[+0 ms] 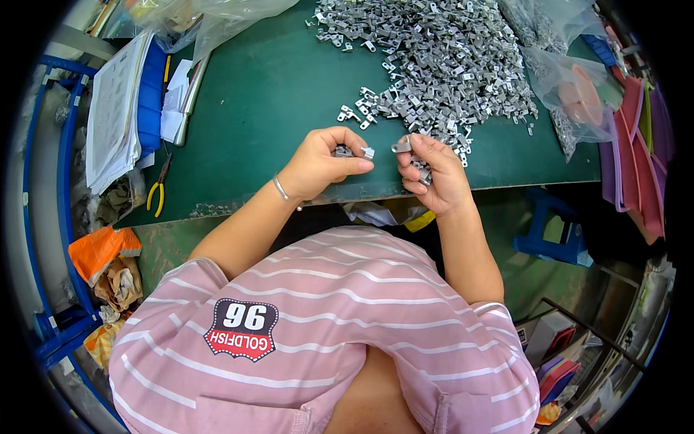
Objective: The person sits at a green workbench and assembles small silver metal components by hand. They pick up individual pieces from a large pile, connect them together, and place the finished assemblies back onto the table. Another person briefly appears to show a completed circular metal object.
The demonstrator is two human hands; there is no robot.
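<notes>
Metal clips [366, 152] pinched in the curled left hand [322, 163]; the right hand [434, 173], fingers closed, grips several more [402, 145].

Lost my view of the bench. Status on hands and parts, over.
Left hand pinching a small grey metal bracket. Right hand holding another bracket plus several in the palm. Heap of loose grey metal brackets just beyond on green table; nothing between.
</notes>
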